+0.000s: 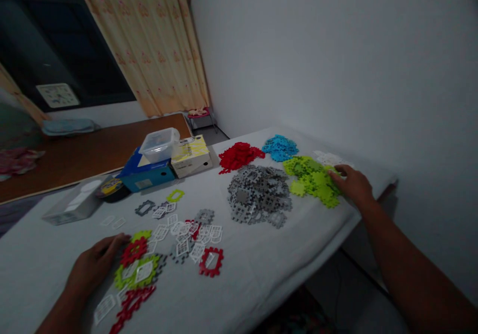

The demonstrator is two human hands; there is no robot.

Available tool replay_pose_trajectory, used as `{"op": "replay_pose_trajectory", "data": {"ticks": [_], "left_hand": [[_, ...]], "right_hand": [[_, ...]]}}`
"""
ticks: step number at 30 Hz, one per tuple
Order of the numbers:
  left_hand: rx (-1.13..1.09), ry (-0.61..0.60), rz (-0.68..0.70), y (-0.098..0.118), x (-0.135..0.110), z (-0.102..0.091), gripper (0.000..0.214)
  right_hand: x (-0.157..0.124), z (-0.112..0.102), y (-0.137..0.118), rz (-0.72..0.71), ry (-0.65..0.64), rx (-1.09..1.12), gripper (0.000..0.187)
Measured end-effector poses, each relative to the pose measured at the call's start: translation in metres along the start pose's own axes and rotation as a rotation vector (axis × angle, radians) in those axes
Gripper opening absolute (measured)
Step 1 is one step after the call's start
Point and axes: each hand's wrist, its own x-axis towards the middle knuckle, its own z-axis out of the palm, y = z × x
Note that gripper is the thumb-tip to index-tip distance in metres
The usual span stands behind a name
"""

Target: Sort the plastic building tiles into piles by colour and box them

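My right hand (354, 183) reaches over the right edge of a heap of lime-green interlocking plastic pieces (315, 180). Its thumb and fingers are stretched out and touch the heap; no piece is visibly lifted. My left hand (95, 260) rests on the cloth at the left, fingers extended, with nothing seen in it. Beside its fingertips lie a red toothed frame (134, 251) and a green toothed frame (120, 276). White lattice pieces (184, 229) are scattered to the right of it, with a red square frame (211, 262) among them. Long red toothed strips (132, 304) lie nearer to me.
Heaps of grey pieces (257, 194), red pieces (239, 156) and blue pieces (280, 148) stand on the white-covered table (257, 264). A blue box (147, 175), a clear tub (160, 145), a yellow-white box (191, 157) and a tape roll (112, 189) line the far side. A wall rises behind.
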Motion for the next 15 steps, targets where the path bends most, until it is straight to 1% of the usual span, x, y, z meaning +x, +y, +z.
{"op": "replay_pose_trajectory", "data": {"ticks": [4,5,7,9,11,12,14,15], "left_hand": [[-0.019,-0.009,-0.001,0.003,-0.003,-0.001,0.043],[-0.024,-0.011,-0.002,0.004,-0.004,-0.001,0.042],[-0.027,-0.012,-0.007,0.005,-0.005,-0.001,0.042],[-0.032,-0.007,0.007,0.004,-0.004,-0.001,0.043],[-0.04,0.01,0.023,0.002,-0.003,0.001,0.043],[-0.044,0.021,0.032,0.001,-0.002,0.002,0.043],[-0.048,0.039,0.054,0.001,-0.003,0.004,0.045],[-0.048,0.047,0.067,0.001,-0.004,0.005,0.047]], "right_hand": [[0.005,0.001,0.009,0.023,-0.137,0.011,0.054],[0.006,0.0,0.011,0.032,-0.147,0.012,0.054],[0.008,-0.004,0.012,0.058,-0.105,0.03,0.055],[0.009,-0.012,0.005,0.053,-0.009,0.09,0.055],[0.007,-0.022,-0.015,-0.008,0.074,0.176,0.052],[0.005,-0.027,-0.031,-0.051,0.098,0.224,0.051],[-0.005,-0.035,-0.073,-0.148,0.105,0.329,0.047],[-0.012,-0.039,-0.099,-0.209,0.084,0.386,0.044]]}}
